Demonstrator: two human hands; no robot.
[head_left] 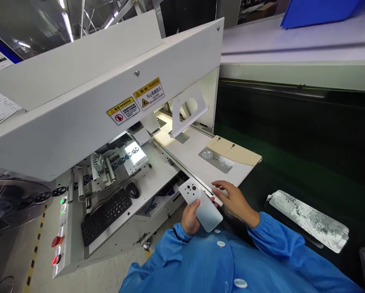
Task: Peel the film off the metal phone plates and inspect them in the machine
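Note:
A pale silver-grey phone back cover (204, 211) with several round camera holes is held tilted in front of my body. My left hand (190, 217) pinches it by its left edge, thumb on the face. To its right, my right hand (235, 201) has its fingers apart and bent over the front end of the machine's white plate (197, 152); some fingertips are hidden. Beyond that hand, a flat phone-shaped piece (216, 160) with camera rings and a mottled shine lies on the plate, beside a cream-coloured strip (235, 150).
A white machine hood (109, 89) with warning labels overhangs the work area. A keyboard (106, 215) and a mouse (132, 190) lie on the left shelf. On the dark green belt (246, 122) at right rests a shiny, film-wrapped phone-shaped piece (310, 217). A blue bin (319, 14) stands above.

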